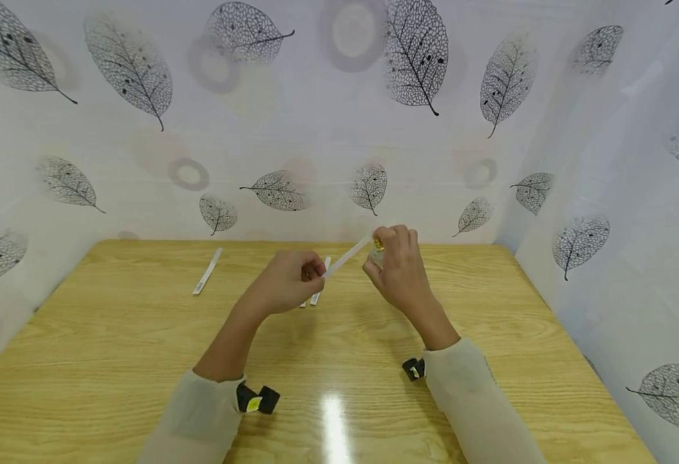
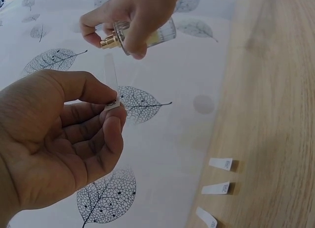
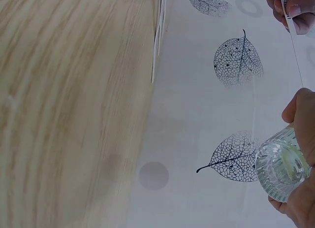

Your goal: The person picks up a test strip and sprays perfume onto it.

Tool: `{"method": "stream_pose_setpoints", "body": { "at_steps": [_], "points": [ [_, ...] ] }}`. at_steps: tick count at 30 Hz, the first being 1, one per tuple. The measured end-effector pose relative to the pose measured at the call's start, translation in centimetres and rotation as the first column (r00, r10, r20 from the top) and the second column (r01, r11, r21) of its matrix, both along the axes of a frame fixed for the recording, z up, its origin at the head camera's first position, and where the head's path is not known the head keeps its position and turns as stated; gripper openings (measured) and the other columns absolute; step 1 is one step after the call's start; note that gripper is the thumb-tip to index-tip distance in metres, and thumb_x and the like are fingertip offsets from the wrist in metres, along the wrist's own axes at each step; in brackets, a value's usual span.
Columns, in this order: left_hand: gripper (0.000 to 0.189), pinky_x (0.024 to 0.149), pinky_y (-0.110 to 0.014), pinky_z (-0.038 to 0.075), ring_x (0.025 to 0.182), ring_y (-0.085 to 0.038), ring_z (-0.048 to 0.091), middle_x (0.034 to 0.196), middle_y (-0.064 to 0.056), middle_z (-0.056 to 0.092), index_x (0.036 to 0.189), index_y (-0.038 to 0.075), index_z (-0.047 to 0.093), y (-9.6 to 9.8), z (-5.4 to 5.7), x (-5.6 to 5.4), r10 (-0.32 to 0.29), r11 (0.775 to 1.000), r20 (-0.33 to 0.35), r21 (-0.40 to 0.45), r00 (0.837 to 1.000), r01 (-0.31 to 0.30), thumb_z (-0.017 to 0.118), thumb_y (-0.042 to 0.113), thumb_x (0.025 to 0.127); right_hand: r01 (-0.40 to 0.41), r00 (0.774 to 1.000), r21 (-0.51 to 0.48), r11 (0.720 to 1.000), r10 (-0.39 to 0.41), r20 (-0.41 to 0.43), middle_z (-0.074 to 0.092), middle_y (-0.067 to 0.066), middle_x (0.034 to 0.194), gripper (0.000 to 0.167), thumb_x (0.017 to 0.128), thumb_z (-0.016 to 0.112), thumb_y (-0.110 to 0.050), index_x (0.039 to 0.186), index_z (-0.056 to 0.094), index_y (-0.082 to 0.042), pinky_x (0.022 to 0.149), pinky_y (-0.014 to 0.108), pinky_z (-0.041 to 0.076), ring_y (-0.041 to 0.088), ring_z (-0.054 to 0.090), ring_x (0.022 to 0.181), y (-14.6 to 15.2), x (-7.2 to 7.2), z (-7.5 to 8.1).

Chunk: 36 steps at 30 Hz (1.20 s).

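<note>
My left hand (image 1: 290,280) pinches the lower end of a white paper test strip (image 1: 348,256) between thumb and forefinger. The strip slants up to the right, its far end close to the perfume bottle. My right hand (image 1: 397,267) grips this clear glass perfume bottle (image 2: 165,32), tipped on its side above the table. A forefinger lies at its gold spray nozzle (image 2: 109,42), which points toward the strip. In the right wrist view, the ribbed glass base of the bottle (image 3: 280,164) shows with pale yellow inside.
On the wooden table (image 1: 113,361) lies one white strip (image 1: 207,272) at the back left. Two more, one of them a strip (image 1: 316,298) partly covered, lie behind my left hand. A leaf-patterned white curtain (image 1: 316,129) borders the table's back and sides.
</note>
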<state>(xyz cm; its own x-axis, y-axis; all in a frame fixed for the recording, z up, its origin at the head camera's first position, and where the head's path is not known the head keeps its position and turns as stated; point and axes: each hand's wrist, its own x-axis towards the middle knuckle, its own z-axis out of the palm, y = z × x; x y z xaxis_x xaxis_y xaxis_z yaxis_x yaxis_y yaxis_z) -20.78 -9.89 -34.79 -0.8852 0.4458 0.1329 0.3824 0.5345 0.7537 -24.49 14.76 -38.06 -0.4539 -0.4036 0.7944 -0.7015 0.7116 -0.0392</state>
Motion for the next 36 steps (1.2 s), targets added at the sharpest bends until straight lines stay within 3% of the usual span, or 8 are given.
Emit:
{"method": "stream_pose_setpoints", "body": {
  "at_steps": [36],
  "points": [
    [0.009, 0.069, -0.033, 0.053, 0.076, -0.018, 0.061, 0.087, -0.003, 0.068, 0.1, 0.004, 0.068, -0.16, 0.29, 0.12, -0.003, 1.0, -0.01, -0.013, 1.0, 0.003, 0.062, 0.01, 0.096, -0.002, 0.998, -0.037, 0.999, 0.005, 0.069, 0.048, 0.019, 0.101, 0.041, 0.084, 0.066, 0.0, 0.119, 0.044, -0.001, 0.076, 0.046, 0.038, 0.033, 0.043, 0.085, -0.16, 0.42, 0.22]
  ]
}}
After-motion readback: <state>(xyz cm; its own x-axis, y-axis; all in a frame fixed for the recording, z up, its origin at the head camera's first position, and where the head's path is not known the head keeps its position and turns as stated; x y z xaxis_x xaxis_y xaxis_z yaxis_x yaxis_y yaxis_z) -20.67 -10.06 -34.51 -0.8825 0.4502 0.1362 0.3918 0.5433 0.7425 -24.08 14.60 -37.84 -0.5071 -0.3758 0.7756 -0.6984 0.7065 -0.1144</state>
